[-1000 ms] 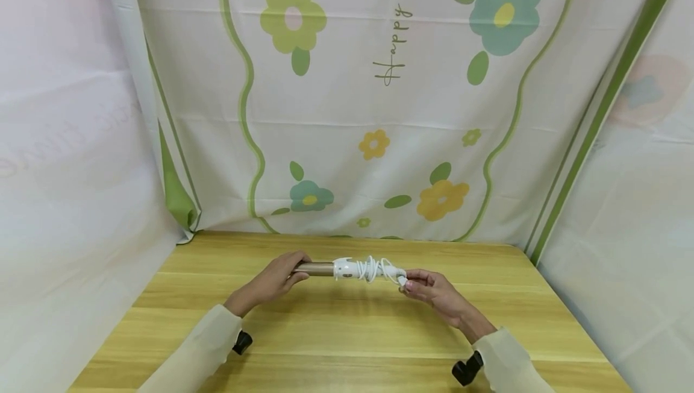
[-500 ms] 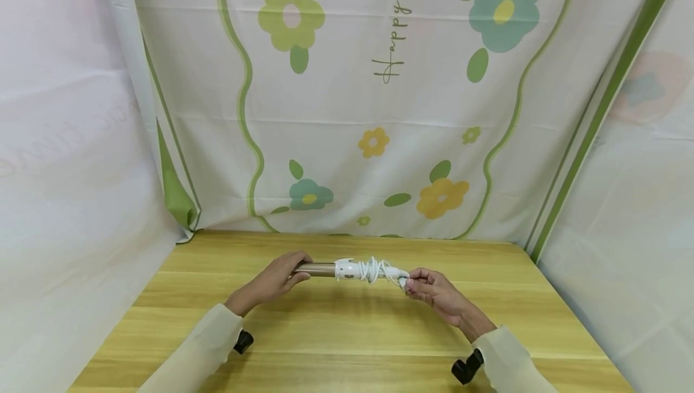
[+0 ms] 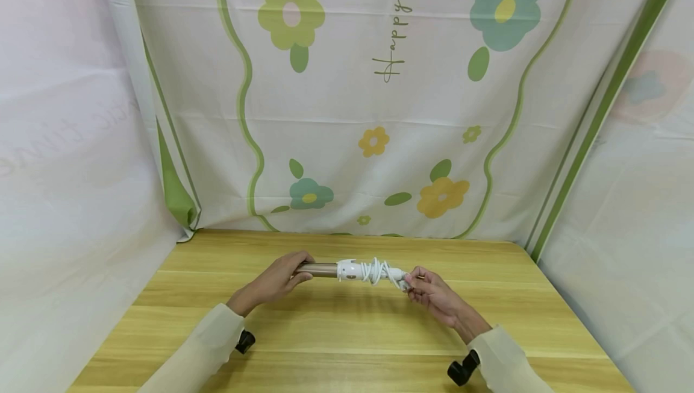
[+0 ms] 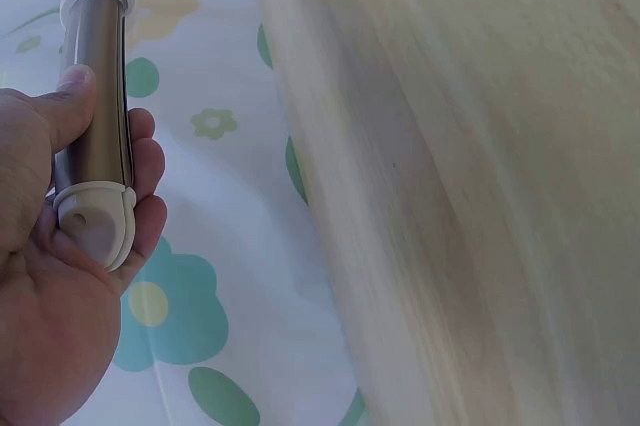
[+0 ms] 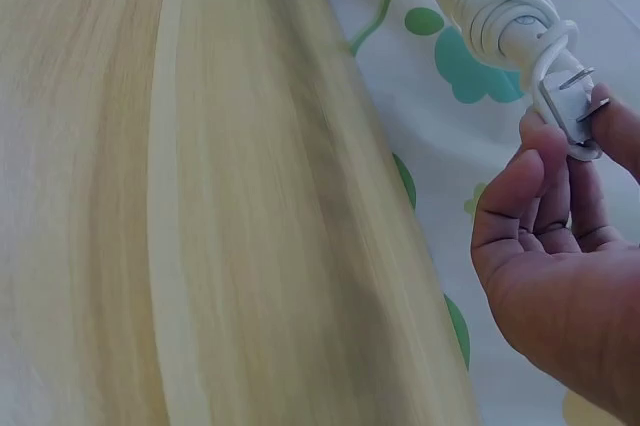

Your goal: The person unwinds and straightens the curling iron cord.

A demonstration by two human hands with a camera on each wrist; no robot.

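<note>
A curling iron (image 3: 320,269) with a gold-brown barrel and a white handle is held crosswise above the wooden table. Its white cord (image 3: 375,271) is wound in several loops round the handle. My left hand (image 3: 279,278) grips the barrel near its white end cap (image 4: 95,221), thumb on one side and fingers curled round the other. At the handle's far end my right hand (image 3: 440,298) pinches the flat white plug (image 5: 568,106) between thumb and fingers. Two metal prongs of the plug show in the right wrist view.
The wooden table (image 3: 325,345) lies below both hands. Behind it hangs a white cloth (image 3: 325,91) with printed flowers, and more cloth hangs at the left and right sides. Black wrist camera mounts (image 3: 463,369) stick out under the sleeves.
The curling iron has shifted slightly right. My right fingers have moved and turned a little at the plug, while my left hand keeps its grip on the barrel.
</note>
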